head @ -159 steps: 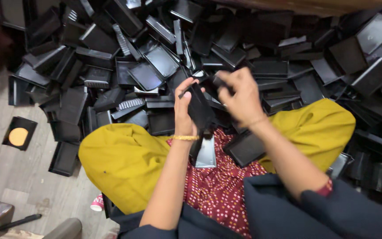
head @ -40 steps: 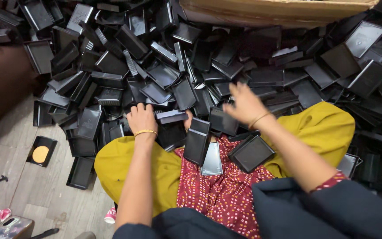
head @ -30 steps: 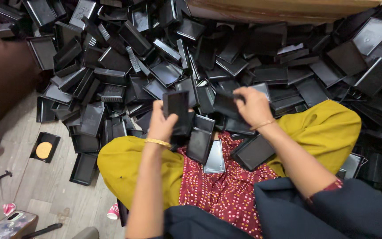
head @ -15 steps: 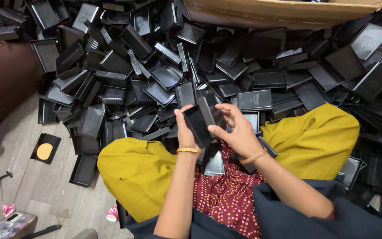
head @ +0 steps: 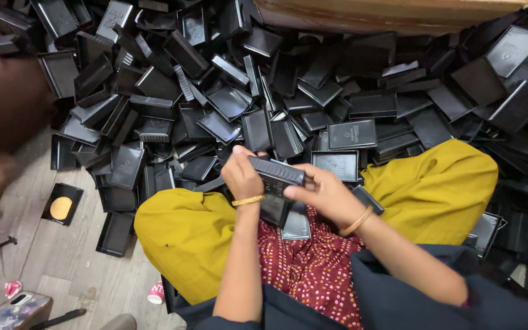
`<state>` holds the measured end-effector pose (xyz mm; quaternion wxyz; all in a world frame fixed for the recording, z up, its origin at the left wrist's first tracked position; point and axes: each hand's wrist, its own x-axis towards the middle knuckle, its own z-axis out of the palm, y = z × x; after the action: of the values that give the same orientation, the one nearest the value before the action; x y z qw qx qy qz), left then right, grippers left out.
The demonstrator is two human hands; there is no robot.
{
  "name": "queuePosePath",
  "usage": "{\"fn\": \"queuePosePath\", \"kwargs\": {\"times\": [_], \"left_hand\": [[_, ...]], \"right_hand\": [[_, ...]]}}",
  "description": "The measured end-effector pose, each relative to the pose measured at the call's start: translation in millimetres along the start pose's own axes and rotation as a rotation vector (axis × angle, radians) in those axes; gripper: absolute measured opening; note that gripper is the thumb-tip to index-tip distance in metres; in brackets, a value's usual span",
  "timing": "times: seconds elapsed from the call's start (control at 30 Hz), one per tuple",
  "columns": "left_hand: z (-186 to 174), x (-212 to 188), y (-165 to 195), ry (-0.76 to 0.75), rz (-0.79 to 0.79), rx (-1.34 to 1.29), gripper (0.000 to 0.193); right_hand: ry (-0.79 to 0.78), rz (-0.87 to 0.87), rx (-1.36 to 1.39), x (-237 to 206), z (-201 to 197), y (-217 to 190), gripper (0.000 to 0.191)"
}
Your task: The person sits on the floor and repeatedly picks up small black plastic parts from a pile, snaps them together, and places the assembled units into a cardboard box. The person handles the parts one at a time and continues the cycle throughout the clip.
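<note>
Head view, held thing: a flat black plastic box (head: 276, 172), rectangular, ribbed along the side that faces up; it sits over the lap, between the two hands, turned edge-on toward the camera.
Head view, left hand (head: 242, 175): fingers curled narrow around the box's left end, thumb on the near face, a gold bangle (head: 249, 200) at the wrist.
Head view, right hand (head: 322, 192): fingers closed on the box's right end and lower edge, fingertips meeting the box just below its ribbed side.
Head view, below the fingers: a second black box piece (head: 274, 209) stands just under the held one, touching or nearly so; I cannot tell which hand, if either, bears it. A pale grey tray piece (head: 296, 225) lies on the red dotted cloth (head: 313, 269).
Head view, beyond the fingertips: a heap of black plastic boxes and lids (head: 227, 104) covers the floor, near the yellow-clad knees (head: 184, 238).
Handling, as a judgement: light, stiff, thin-walled, smooth and likely a little slippery; the corners could crack if squeezed. Best taken by the two short ends, where the ribs give purchase.
</note>
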<state>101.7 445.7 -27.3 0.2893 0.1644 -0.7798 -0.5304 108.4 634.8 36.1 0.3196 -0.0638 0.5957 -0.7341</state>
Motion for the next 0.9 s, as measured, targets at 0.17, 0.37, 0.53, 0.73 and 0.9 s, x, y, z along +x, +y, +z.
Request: {"fn": "queuePosePath", "kwargs": {"times": [0.17, 0.37, 0.53, 0.73, 0.9], "left_hand": [[-3, 0, 8, 0.087, -0.121, -0.007, 0.058], [-15, 67, -54, 0.101, 0.094, 0.146, 0.021], [-38, 154, -126, 0.076, -0.183, 0.437, 0.068], [-25, 138, -134, -0.255, -0.354, 0.394, 0.061], [-44, 80, -86, -0.335, -0.509, -1.059, 0.074]], "right_hand": [[0.258, -0.123, -0.626, -2, 27, -7, 0.039], [0.333, -0.366, -0.561, 62, -28, -88, 0.022], [0.294, -0.579, -0.371, 76, -107, -106, 0.04], [-0.025, -0.169, -1.842, 58, -157, -30, 0.085], [0.159, 0.177, -1.694, 41, -144, -47, 0.09]]}}
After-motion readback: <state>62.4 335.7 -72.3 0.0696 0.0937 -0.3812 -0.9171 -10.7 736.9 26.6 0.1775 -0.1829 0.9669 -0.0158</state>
